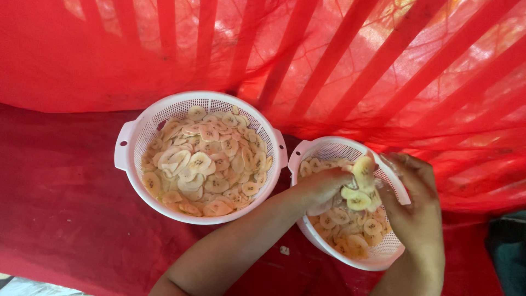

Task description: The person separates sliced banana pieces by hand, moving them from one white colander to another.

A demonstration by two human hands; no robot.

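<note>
Presently: smaller white colander (329, 151), landmark, holds pale banana slices (356, 230). Left hand (323, 186) above its middle, fingers curled around a clump of slices (361, 183); right hand (416, 203) over its right rim, fingertips pinching that clump. Larger white colander (131, 142), full of slices, just left of it on red cloth (60, 192).

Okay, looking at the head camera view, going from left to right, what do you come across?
Large white colander of banana slices → left hand → slices held between the hands → right hand, all on red cloth. The small colander lies under both hands.
</note>
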